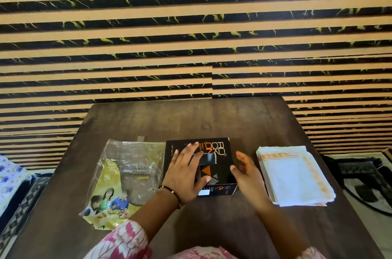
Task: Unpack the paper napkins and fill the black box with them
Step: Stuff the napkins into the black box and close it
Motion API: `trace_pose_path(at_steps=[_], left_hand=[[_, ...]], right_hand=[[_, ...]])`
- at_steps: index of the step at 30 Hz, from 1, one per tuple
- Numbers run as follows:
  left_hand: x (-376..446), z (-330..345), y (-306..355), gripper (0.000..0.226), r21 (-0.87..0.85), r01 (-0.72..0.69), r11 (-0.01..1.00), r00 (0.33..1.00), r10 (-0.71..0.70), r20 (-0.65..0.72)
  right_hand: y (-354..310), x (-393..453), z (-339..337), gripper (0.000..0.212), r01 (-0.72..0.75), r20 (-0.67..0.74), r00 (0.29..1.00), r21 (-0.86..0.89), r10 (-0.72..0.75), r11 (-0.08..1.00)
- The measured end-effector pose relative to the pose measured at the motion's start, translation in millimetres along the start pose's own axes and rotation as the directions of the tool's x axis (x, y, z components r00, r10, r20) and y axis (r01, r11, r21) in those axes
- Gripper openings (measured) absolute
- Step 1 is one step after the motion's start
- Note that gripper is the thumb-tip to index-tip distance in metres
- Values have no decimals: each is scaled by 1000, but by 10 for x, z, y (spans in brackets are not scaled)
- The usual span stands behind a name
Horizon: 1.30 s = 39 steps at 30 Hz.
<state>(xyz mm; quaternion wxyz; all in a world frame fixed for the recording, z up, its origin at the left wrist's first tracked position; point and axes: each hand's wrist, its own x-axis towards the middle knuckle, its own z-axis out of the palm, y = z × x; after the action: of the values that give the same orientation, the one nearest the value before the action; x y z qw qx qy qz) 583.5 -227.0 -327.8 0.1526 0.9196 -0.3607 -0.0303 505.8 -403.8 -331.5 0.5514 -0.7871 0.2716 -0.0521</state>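
Observation:
A black box (220,153) with orange lettering lies closed in the middle of the dark wooden table (191,119). My left hand (186,174) rests flat on its lid, fingers spread. My right hand (246,170) hovers at the box's right edge, fingers apart, holding nothing. A stack of white paper napkins (294,176) with orange patterned borders lies unwrapped on the table right of the box. The empty clear and yellow plastic wrapper (125,180) lies flat to the left of the box.
A striped black and tan wall (191,36) stands right behind the table's far edge. Patterned rugs (364,180) and bedding (10,176) show on the floor at both sides.

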Motion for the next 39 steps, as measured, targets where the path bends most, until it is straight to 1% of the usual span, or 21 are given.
trace_pose_path(at_steps=[2,4,6,8,10,14,19,20,22,24,27,29,32,35,39], left_hand=[[143,54,74,84,39,-2,999,998,-1,57],[224,153,114,85,80,25,997,993,-34,114],[232,232,128,81,129,40,991,989,-57,135],[219,256,127,78,140,44,989,988,-63,138],[217,251,126,77,134,53,990,988,-72,136],[226,242,136,76,122,82,989,988,-96,119],[218,254,128,76,129,76,989,990,-90,107],[220,253,125,76,129,75,989,990,-89,106],[224,251,116,77,131,69,989,991,-83,108],[228,241,120,83,129,63,990,991,-77,108],[221,237,101,89,128,37,991,992,-52,114],[196,233,64,90,116,17,993,994,-30,110],[123,220,-39,87,125,-14,992,996,4,85],[41,198,-131,78,145,-37,989,995,23,95],[-10,155,-168,76,122,-61,991,997,54,62]], right_hand=[[-128,169,10,46,55,-17,998,-93,-57,994],[-234,333,27,46,97,21,995,-174,-95,980],[-305,479,22,45,103,81,993,-214,-88,971],[-302,604,-3,42,73,120,992,-242,-45,968],[-272,691,-40,36,47,122,992,-265,-15,963],[-256,806,-175,26,55,125,992,-272,-22,961],[-234,910,-318,22,94,172,985,-364,-33,927],[-201,919,-349,23,94,154,988,-403,-34,911],[-103,905,-421,31,75,79,996,-484,-42,872],[28,851,-457,42,66,56,998,-571,-41,818],[197,730,-401,57,122,116,991,-676,-59,726],[293,652,-343,62,171,150,985,-779,-85,603],[433,511,-268,68,163,152,987,-896,-60,413],[598,394,-240,75,152,156,988,-934,-13,324],[783,336,-277,85,150,160,987,-967,30,206]])
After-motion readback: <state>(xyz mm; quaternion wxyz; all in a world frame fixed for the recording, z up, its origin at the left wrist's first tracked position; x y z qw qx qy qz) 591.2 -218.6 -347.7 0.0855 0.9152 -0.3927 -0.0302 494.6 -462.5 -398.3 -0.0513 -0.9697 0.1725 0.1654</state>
